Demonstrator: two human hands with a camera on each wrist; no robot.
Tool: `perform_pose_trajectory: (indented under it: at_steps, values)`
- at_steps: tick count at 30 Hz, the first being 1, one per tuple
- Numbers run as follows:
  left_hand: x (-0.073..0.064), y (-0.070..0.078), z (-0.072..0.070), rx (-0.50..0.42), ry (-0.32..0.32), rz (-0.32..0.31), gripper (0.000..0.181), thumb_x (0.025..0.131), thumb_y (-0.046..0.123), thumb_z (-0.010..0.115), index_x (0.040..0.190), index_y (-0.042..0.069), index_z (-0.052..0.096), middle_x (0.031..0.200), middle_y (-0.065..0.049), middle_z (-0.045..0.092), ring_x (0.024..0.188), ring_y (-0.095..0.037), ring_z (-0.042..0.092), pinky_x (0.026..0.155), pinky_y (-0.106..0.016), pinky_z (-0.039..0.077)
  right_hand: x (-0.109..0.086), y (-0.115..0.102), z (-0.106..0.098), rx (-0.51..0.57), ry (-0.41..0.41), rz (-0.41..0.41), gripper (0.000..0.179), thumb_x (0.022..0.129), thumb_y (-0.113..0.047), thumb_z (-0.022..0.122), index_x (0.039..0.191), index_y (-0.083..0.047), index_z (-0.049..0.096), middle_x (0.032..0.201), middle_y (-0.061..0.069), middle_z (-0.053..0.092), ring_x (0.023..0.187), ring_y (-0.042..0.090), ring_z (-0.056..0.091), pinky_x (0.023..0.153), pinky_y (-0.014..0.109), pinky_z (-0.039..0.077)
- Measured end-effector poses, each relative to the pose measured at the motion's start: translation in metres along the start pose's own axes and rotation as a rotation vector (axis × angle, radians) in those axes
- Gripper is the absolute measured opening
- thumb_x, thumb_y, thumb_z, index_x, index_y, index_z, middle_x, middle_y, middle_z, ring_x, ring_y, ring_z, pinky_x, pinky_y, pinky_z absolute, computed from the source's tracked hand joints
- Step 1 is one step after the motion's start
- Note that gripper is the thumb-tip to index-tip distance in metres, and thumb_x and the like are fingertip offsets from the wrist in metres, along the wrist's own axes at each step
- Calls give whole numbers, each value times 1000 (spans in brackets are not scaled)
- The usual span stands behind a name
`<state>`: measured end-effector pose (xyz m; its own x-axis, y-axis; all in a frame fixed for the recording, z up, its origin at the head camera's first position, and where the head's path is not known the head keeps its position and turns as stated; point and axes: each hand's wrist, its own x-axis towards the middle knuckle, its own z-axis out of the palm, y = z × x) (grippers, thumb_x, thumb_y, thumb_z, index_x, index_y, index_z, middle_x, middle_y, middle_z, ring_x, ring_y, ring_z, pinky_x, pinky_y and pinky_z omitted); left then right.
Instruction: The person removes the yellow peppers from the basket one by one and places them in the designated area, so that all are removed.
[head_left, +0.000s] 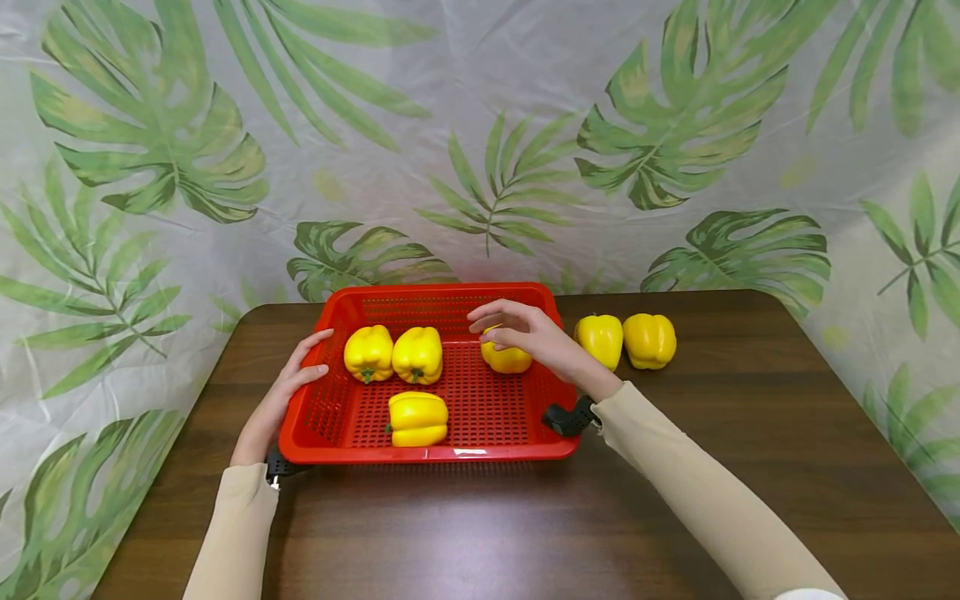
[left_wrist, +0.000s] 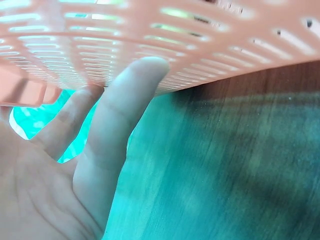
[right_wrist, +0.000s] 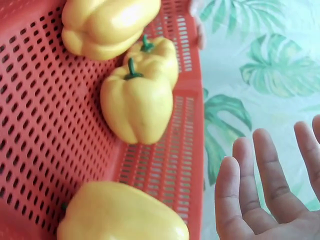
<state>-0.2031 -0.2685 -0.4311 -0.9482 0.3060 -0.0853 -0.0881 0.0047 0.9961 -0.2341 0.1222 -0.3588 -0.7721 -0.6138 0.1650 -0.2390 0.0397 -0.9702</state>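
Fingers parted, empty, right hand point(head_left: 531, 335) should clear the blocky yellow pepper point(head_left: 506, 360) rightmost in the red plastic basket point(head_left: 352, 456); straight-fingered left hand point(head_left: 283, 393) steadies it.

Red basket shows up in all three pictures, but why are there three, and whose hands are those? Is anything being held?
There's no robot here: these are a person's own two bare hands. The widest picture comes from a camera on the person's head, looking forward and down. The other two come from cameras worn on the wrists, so you see close up. The left one has odd colours, making the basket look pink.

The red basket stands on a brown table. Four yellow peppers are inside, and two more peppers sit on the table to its right.

The left hand touches the basket's side. The right hand is over the basket, near the pepper on the right, but its fingers aren't wrapped around anything, so it holds nothing.
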Motion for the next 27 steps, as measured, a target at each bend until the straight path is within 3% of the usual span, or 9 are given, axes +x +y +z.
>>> perform_pose_trajectory:
  at_steps: [8,11,19,22,27]
  values:
    - [0,0,0,3,-2,6,54,100,21,42,150,32,22,149,-12,19,119,-30,45,87,-40,50,12,6,17,-11,-77,52,32,96,-7,52,127,1,55,123,14,58,108,26,57,89,40,49]
    - [0,0,0,9,-2,9,54,101,22,42,150,31,22,149,-12,19,119,-30,44,87,-40,50,16,8,23,-26,-101,84,32,96,-8,52,127,0,55,123,17,58,109,25,56,90,38,48]
    - [-1,1,0,23,0,-1,53,102,24,39,151,30,20,150,-10,18,122,-32,39,88,-37,49,27,16,38,-8,-218,117,34,95,-6,52,128,3,53,129,27,51,119,39,48,96,58,38]
    - [-1,1,0,28,2,-3,53,102,24,39,151,30,20,150,-9,18,122,-33,38,88,-37,49,30,19,42,12,-271,127,35,94,-2,52,128,4,53,130,27,50,121,43,44,96,58,38]
    - [-1,0,0,26,-1,2,53,102,23,39,151,30,20,150,-9,17,123,-33,37,89,-37,49,36,23,48,-39,-363,147,36,94,-5,57,129,3,54,130,18,53,122,38,44,96,42,44]
